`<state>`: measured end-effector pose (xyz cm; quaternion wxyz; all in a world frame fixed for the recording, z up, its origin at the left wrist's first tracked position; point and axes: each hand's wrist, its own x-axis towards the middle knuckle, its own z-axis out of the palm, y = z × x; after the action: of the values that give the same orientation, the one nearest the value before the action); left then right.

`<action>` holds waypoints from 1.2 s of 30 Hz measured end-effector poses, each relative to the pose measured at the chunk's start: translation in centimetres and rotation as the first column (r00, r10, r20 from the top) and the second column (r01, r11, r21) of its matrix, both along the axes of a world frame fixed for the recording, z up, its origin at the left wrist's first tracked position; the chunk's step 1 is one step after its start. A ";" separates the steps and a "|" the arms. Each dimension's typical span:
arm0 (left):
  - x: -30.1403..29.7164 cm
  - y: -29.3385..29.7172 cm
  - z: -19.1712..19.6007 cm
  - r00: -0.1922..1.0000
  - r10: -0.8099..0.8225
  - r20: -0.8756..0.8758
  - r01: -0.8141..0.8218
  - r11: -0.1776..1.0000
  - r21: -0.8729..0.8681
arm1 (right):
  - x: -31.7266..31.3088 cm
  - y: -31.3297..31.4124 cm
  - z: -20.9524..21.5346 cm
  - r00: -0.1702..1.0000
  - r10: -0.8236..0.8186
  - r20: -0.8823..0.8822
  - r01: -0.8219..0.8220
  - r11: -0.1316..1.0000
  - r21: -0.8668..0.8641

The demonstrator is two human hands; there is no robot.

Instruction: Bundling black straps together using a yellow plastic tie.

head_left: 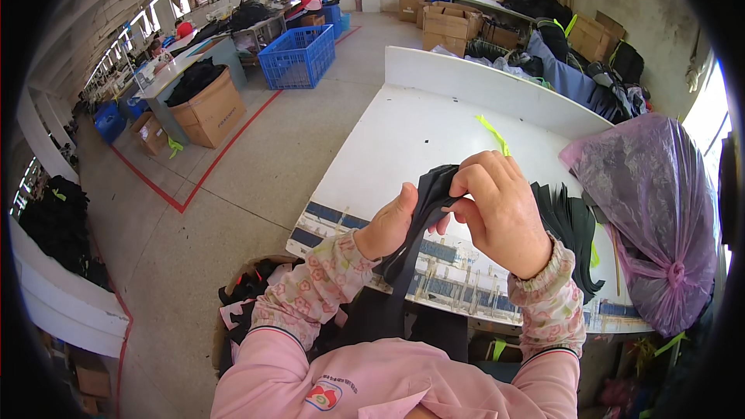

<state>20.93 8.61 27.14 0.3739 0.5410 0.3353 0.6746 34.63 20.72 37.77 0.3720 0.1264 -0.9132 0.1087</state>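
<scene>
Both hands hold one black fabric piece up above the near edge of a white table. My left hand grips it from the left with the thumb on top. My right hand pinches its upper end from the right, fingers curled over. The piece hangs down as a long strip toward my lap. A stack of similar black fabric pieces lies on the table just right of my right hand. Both forearms wear flowered sleeve covers over pink sleeves.
A tied purple plastic bag fills the table's right side. A yellow-green strip lies further back. A cardboard box with black scraps sits on the floor at my left. A blue crate, boxes and other workers are far off.
</scene>
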 end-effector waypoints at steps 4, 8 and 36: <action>0.5 0.1 0.4 0.995 0.016 0.096 -0.012 0.999 -0.037 | 0.2 0.2 -0.1 1.000 0.019 0.007 -0.019 0.999 -0.040; 0.4 -0.1 0.5 0.997 0.005 0.072 -0.002 0.999 -0.050 | 0.3 0.2 -0.1 0.999 0.041 -0.009 -0.042 0.998 -0.044; -0.7 -0.8 2.6 0.950 -0.309 -0.042 0.302 0.945 -0.126 | 0.9 1.4 0.7 0.975 0.195 0.109 -0.199 0.980 0.021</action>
<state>20.20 7.80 29.76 0.4949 0.5835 0.2981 0.5707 35.56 22.15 38.47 0.3080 0.2162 -0.9163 0.1369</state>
